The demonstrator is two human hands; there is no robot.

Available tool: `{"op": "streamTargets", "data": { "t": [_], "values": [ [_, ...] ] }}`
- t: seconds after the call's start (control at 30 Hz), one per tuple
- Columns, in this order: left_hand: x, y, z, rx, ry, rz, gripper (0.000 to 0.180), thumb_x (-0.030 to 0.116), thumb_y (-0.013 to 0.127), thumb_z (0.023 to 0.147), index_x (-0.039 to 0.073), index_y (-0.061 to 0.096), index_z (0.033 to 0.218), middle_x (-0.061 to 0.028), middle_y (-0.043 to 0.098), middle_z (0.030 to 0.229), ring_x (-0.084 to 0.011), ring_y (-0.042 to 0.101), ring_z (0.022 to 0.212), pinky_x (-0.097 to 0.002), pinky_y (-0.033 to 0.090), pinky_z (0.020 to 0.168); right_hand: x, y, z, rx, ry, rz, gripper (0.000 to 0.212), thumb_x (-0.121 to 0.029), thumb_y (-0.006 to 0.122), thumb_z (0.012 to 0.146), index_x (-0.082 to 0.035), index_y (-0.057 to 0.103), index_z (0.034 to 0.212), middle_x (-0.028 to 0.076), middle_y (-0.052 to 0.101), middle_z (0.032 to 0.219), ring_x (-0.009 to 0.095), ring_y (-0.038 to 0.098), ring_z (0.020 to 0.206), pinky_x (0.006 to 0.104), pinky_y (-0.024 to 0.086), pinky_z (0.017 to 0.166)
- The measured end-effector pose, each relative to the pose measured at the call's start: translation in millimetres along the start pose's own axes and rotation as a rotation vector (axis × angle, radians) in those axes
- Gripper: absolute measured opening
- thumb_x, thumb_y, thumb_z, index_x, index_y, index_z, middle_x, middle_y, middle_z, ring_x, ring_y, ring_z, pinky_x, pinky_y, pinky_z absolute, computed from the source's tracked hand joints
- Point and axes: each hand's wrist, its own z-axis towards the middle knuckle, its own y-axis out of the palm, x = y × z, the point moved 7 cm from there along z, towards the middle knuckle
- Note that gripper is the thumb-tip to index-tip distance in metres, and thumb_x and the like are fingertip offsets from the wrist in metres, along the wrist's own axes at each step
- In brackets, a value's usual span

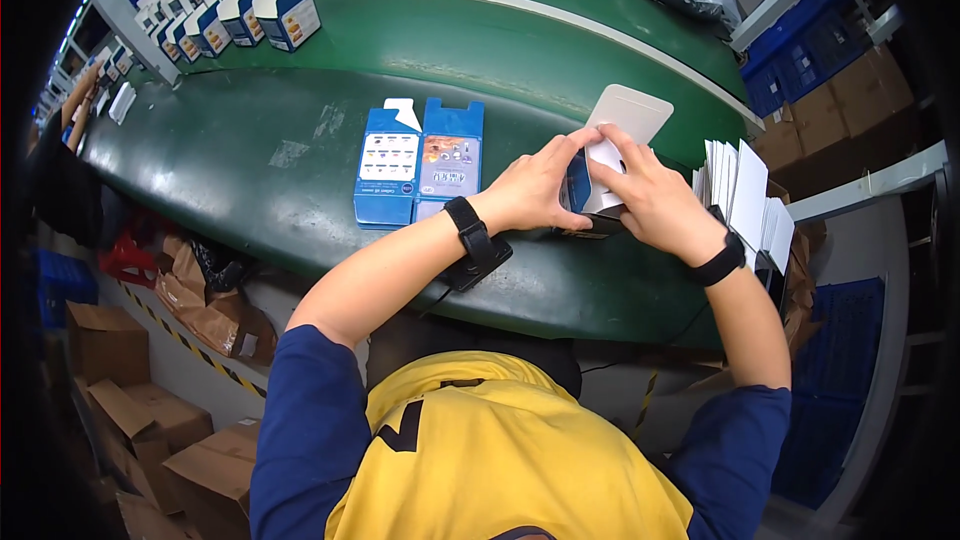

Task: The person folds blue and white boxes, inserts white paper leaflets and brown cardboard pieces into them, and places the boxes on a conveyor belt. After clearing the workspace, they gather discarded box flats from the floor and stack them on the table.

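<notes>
Your left hand (pixel 530 185) and right hand (pixel 650 202) were both clamped on the small blue box (pixel 578 188) at frame center, mid-assembly; tucking its white flap (pixel 630 115) looked next.

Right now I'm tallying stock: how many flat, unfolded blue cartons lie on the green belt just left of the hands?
2: the left flat carton and the right flat carton lie touching, beside the left hand. Others farther up the green belt are separate.
</notes>
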Motion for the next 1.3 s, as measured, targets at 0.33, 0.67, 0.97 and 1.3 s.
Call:
{"op": "streamTargets", "data": {
  "t": [0.33, 0.67, 0.97, 1.3],
  "values": [
    [4.8, -1.2, 0.0, -0.018, 0.017, 0.189, 0.092, 0.032, 0.081, 0.057, 0.013, 0.029, 0.131, -0.0174, 0.049, 0.108, -0.0379, 0.056, 0.096, -0.0437, 0.050, 0.078, 2.4, -5.2, -11.7, 0.006, -0.119, 0.256, 0.046, 0.002, 0.065, 0.067, -0.012, 0.060, 0.110, 0.011, 0.044, 0.127, 0.028, 0.055, 0.103, 0.0339, 0.051, 0.077],
    [10.1, -3.1, 5.5, -0.056, 0.031, 0.317, 0.084, 0.035, 0.080, 0.058, 0.007, 0.034, 0.123, -0.0171, 0.052, 0.101, -0.0385, 0.058, 0.087, -0.0447, 0.050, 0.073, -11.8, 17.1, 2.0, 0.026, -0.263, -0.165, 0.017, -0.010, 0.059, 0.069, -0.007, 0.063, 0.086, 0.006, 0.049, 0.104, 0.021, 0.053, 0.091, 0.0280, 0.052, 0.070],
    [10.3, -2.8, 6.8, -0.085, 0.010, 0.306, 0.082, 0.033, 0.080, 0.059, 0.010, 0.034, 0.123, -0.0152, 0.051, 0.103, -0.0392, 0.058, 0.087, -0.0446, 0.050, 0.072, -12.2, 21.2, 1.6, -0.116, -0.230, -0.111, 0.022, -0.006, 0.060, 0.069, -0.007, 0.062, 0.090, 0.007, 0.050, 0.106, 0.023, 0.053, 0.093, 0.0308, 0.052, 0.072],
    [8.2, 0.0, 6.1, -0.123, 0.001, 0.273, 0.087, 0.031, 0.078, 0.061, 0.014, 0.030, 0.131, -0.0169, 0.049, 0.109, -0.0394, 0.058, 0.090, -0.0443, 0.050, 0.076, -5.3, 13.7, -3.0, -0.240, -0.215, 0.167, 0.037, 0.002, 0.059, 0.068, -0.007, 0.055, 0.104, 0.010, 0.055, 0.111, 0.029, 0.055, 0.099, 0.0374, 0.050, 0.080]
  ]
}}
